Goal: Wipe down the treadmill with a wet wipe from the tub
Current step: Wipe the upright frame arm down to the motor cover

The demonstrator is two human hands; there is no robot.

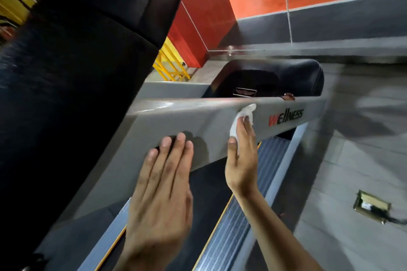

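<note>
Head view: wet wipe [241, 120] under flat-fingered right hand [242, 156] on treadmill [176, 121] upright.

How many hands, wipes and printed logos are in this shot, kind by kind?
Hands: 2, left hand and right hand
Wet wipe: 1
Wellness logo on the grey treadmill rail: 1
Total: 4

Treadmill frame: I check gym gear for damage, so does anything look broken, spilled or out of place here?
Nothing stands out. The grey bar looks intact, the right hand presses the wet wipe on it, and the left hand lies flat.
</note>
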